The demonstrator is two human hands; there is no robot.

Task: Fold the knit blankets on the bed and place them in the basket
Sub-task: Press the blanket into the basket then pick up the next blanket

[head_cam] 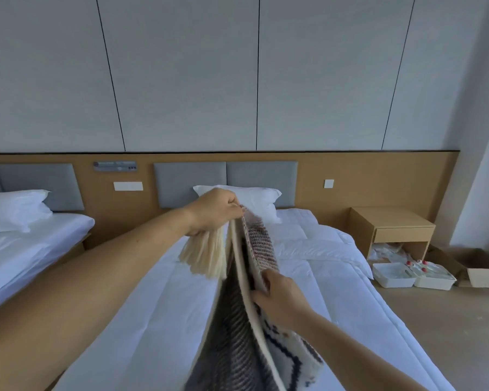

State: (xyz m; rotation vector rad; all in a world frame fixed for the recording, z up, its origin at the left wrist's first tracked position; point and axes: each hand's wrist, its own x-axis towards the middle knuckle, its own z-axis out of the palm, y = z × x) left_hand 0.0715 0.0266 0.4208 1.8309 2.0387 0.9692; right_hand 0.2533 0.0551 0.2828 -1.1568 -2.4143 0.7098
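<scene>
The right hand (277,294), nearest, pinches the doubled edge of the blanket (237,342), with the fingers curled over the cream border and the thumb hidden behind it. The blanket hangs in the air over the bed (158,306), folded lengthwise so that its striped dark face and its patterned face lie back to back. Its lower part runs out of the bottom of the view. Farther out, the left hand (213,211) grips the top corners in a closed fist, and the fringe (205,256) spills down below it.

The layers could slide apart. The knit looks loose and heavy, and only two grips hold several thicknesses, so a slack pinch by the right hand would probably let an inner layer drop and skew the fold. The fringe could also get tucked into the next fold and make it bulge.

The quilt on the bed is rumpled toward the pillow (261,196), which gives an uneven surface for laying the blanket flat. To the right stand a nightstand (393,224), white trays (393,275) and a cardboard box (480,272) on the floor. A second bed (26,244) lies to the left. No basket is in view, so carrying the blanket to one would likely mean turning away from the bed.
</scene>
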